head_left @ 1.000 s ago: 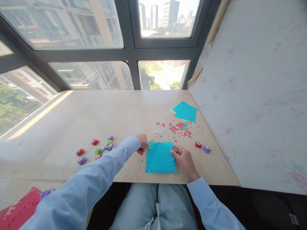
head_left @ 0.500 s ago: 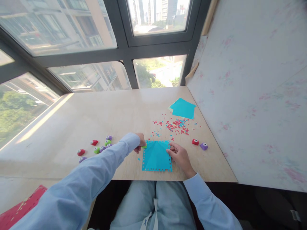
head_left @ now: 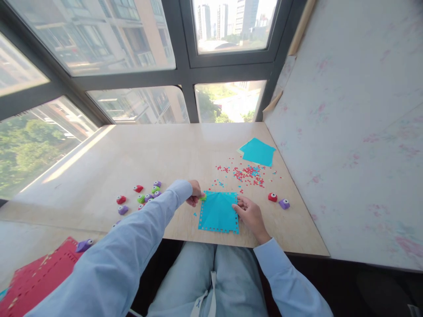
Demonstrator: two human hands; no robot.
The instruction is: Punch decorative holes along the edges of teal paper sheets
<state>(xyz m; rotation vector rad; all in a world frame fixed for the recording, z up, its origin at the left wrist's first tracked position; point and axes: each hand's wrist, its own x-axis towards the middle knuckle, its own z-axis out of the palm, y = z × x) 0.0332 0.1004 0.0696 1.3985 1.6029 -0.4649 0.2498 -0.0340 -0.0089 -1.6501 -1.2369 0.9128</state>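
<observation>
Where the pale wooden worktop (head_left: 99, 176) meets its near edge, the left hand (head_left: 194, 193) pinches a small green plastic paper punch (head_left: 203, 198) onto the far left corner of a thin turquoise paper square with punched borders (head_left: 218, 211). That sheet looks light, limp and easily torn, best pinned flat at its margins. The right hand (head_left: 251, 214) rests loosely curled, fingers pressing the right edge.

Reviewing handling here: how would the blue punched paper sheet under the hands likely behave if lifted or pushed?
The blue sheet looks thin and lies flat on the table, so it would probably flop and slide easily. Its punched border may tear if tugged. The right hand rests on its edge, likely pinning it, while the left hand grips a small green punch at its corner.
</observation>
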